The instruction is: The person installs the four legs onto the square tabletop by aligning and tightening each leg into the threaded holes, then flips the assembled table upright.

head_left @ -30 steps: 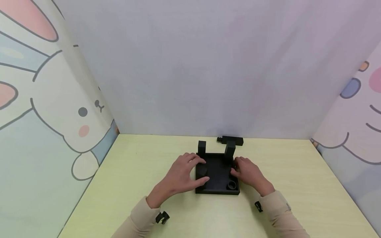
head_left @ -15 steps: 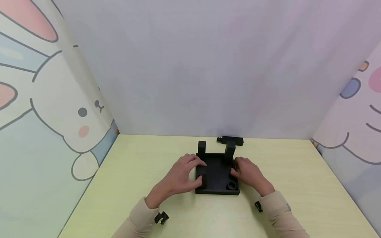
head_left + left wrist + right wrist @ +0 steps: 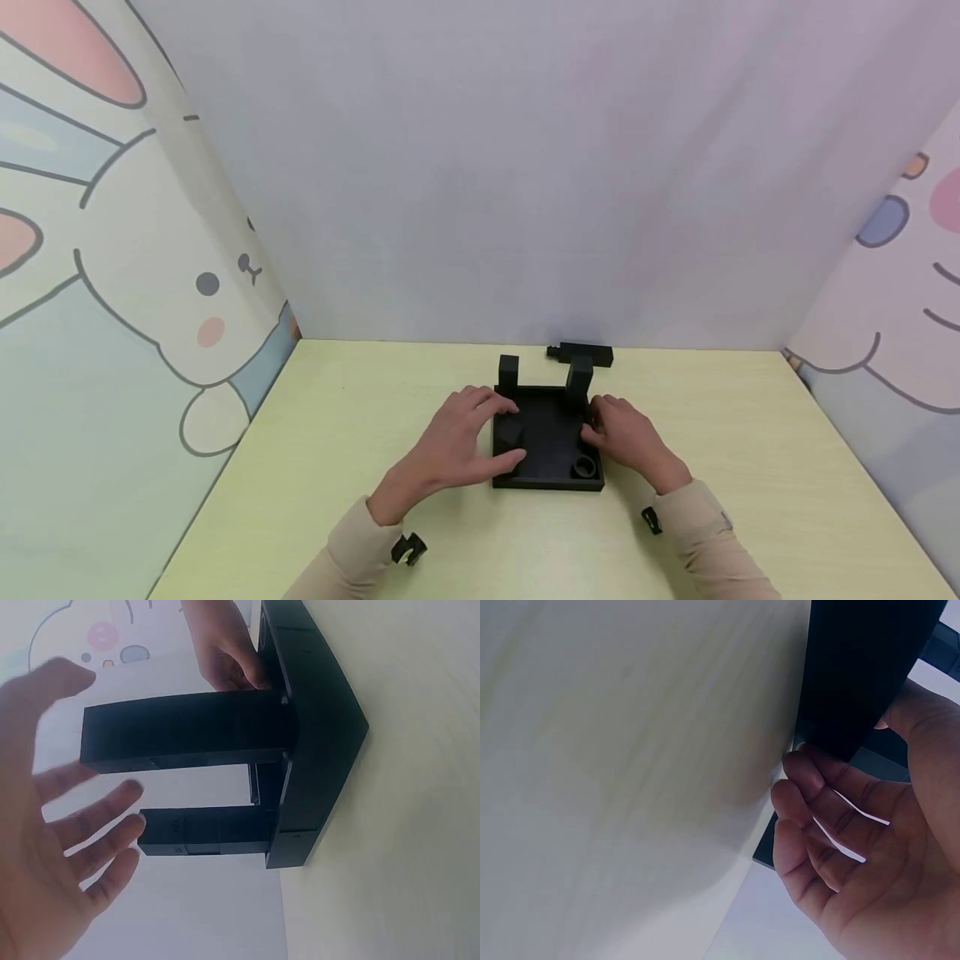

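A square black tray (image 3: 555, 484) lies on the table, with several upright black posts on its edges. My left hand (image 3: 453, 446) is spread around the post (image 3: 180, 731) on the tray's left side. In the left wrist view its thumb stands apart on one side of the post's top, with the fingers on the other. My right hand (image 3: 628, 437) grips the tray's right wall (image 3: 862, 667), thumb inside and curled fingers outside, low near the table. A small black ring (image 3: 584, 467) sits in the tray's front right corner.
Two more posts rise at the tray's back, a left one (image 3: 508, 372) and a right one (image 3: 579, 379). Behind lies a black bar with a narrow tip (image 3: 587, 354). Small black clip-like pieces lie near the sleeves, one left (image 3: 408, 549), one right (image 3: 652, 521). A curtain backs the table.
My left thumb moved in toward the left post half a second ago and is now spread away from it again. The right hand and the tray have stayed in place.
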A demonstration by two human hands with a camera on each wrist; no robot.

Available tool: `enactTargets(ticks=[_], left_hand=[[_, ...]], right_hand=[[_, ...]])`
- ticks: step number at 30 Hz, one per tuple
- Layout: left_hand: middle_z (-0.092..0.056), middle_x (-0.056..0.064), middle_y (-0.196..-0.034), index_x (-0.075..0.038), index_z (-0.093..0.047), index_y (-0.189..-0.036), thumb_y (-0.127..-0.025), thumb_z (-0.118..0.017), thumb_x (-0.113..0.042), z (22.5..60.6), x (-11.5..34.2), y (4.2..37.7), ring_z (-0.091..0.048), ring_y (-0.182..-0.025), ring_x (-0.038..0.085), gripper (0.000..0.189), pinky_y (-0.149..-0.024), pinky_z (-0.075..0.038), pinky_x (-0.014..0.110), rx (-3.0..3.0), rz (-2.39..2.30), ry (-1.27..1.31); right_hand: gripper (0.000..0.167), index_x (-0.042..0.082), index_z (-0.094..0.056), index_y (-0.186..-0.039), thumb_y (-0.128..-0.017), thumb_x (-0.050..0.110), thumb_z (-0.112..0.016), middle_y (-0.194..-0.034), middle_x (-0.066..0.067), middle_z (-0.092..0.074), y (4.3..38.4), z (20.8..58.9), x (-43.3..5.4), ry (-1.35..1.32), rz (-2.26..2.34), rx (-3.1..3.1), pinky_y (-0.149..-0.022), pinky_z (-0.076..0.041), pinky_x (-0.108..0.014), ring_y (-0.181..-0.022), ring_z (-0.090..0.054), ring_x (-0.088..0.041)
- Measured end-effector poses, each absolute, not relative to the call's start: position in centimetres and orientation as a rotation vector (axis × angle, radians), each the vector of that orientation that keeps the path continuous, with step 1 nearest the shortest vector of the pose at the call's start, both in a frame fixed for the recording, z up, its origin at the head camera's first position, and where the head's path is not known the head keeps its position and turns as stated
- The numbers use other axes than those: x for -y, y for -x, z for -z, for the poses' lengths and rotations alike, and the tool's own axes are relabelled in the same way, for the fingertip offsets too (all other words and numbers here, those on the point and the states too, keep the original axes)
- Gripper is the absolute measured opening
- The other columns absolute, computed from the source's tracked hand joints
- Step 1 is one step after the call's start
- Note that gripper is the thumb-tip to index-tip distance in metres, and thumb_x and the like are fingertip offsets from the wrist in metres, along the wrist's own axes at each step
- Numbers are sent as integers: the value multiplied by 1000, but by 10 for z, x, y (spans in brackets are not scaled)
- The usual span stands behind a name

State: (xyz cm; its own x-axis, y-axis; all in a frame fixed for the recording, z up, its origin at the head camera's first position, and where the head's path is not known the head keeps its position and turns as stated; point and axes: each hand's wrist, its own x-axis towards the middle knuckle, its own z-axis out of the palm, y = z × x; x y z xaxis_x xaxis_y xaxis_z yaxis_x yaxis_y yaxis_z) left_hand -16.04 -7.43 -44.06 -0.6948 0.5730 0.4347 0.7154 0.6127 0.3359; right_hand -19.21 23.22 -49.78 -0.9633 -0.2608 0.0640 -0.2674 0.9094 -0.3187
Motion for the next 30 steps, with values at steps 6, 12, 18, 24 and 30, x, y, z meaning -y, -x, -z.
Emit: enactTargets(ticks=[6,12,18,24,30], left_hand=[[-66,-8,-104,-21,-64,-105,-84,-77,-50,441,75,162,-59,-98,13,37,-90,-49,35,2532,667,981],[-65,-7,-105,-24,-68,-112,-88,-72,-33,440,75,162,-59,-98,12,27,-90,-50,35,2537,751,1063],[-62,-8,-111,-28,-71,-119,-88,-67,-22,438,75,159,-54,-104,10,32,-92,-47,37,2615,805,1084],[-62,-8,-117,-28,-69,-124,-88,-68,-24,438,74,158,-55,-109,12,37,-97,-47,40,2634,822,1107],[-66,-8,-111,-23,-68,-115,-83,-78,-52,441,73,159,-59,-105,13,44,-94,-48,38,2565,749,994]], right_hand=[[20,9,-56,-88,-92,24,-69,-77,-1,-51,191,496,-231,-420,-510,3054,-60,-36,-29,-68,-43,-14],[20,8,-56,-89,-92,22,-69,-78,-2,-52,190,493,-231,-413,-522,3058,-60,-36,-31,-68,-43,-16],[19,9,-55,-88,-92,22,-68,-78,-2,-52,191,493,-232,-421,-523,3057,-60,-36,-30,-68,-43,-15],[18,10,-55,-87,-92,22,-68,-78,-2,-52,192,493,-232,-432,-525,3049,-59,-37,-30,-68,-43,-15],[20,9,-56,-88,-93,24,-69,-78,-2,-52,191,494,-233,-418,-530,3068,-59,-37,-30,-67,-43,-15]])
